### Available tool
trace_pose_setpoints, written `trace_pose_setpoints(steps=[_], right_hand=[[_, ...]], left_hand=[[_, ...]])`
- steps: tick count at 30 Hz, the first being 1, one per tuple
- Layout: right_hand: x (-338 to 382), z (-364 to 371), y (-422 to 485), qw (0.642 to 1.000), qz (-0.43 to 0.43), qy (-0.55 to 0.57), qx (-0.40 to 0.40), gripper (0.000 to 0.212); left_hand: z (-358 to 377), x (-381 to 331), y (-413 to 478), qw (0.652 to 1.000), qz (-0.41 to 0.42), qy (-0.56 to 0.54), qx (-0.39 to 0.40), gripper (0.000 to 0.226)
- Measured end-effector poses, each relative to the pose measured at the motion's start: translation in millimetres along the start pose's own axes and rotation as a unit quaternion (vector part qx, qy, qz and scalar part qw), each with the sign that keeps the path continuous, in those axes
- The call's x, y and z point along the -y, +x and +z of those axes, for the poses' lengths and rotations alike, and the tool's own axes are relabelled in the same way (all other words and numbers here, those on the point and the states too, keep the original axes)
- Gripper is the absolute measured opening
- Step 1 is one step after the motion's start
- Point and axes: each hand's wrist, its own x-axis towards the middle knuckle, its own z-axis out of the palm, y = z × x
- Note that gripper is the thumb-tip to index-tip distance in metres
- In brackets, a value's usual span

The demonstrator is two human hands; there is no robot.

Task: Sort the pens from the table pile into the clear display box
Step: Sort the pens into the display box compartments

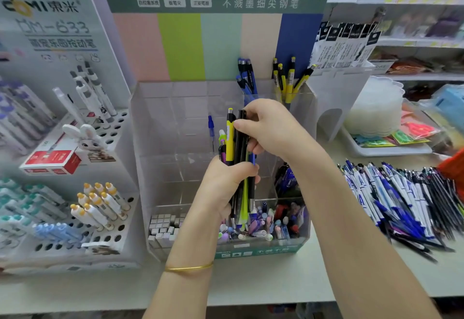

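1. The left hand [226,183] is closed around a mixed bundle of pens [238,168], held upright in front of the clear display box [160,122]. Judged reason: a vertical fistful keeps the caps fanned at the top, so 1 pen can be singled out without dropping the rest.
2. The right hand [266,127] pinches the top of a black pen [241,140] in that bundle, thumb on the near side and fingers curled over the far side. The grip is narrow and is on that pen only; a yellow pen [229,138] stands just left of it, untouched.
3. The box is tiered. Its far right compartments hold blue pens [246,77] and yellow-and-black pens [288,80], cap ends up, grouped by colour; a single blue pen [211,127] stands in a middle cell. Most left cells look unfilled, though the clear walls make this hard to confirm.
4. The near right cell holds assorted small pens [263,223].
5. The table pile [401,198] lies to the right on the table [276,278], well apart from both hands and still large. Judgement: sorting is at an early stage.
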Motion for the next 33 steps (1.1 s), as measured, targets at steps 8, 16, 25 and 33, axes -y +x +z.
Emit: trace_pose_setpoints(steps=[8, 16, 25, 33], right_hand=[[-7, -1, 8, 0.997, -0.016, 0.076, -0.005, 0.012], [-9, -9, 12, 0.985, -0.014, 0.170, -0.006, 0.015], [-15, -41, 21, 0.953, -0.038, 0.221, -0.202, 0.015], [-27, -32, 6, 0.894, -0.126, 0.053, -0.427, 0.017]], left_hand=[[-3, -6, 2, 1.000, 0.001, -0.018, 0.011, 0.038], [-2, 0, -4, 0.999, 0.006, -0.051, 0.007, 0.027], [-14, 6, -9, 0.999, -0.019, -0.020, 0.016, 0.013], [-36, 11, -12, 0.997, -0.013, 0.015, 0.068, 0.025]])
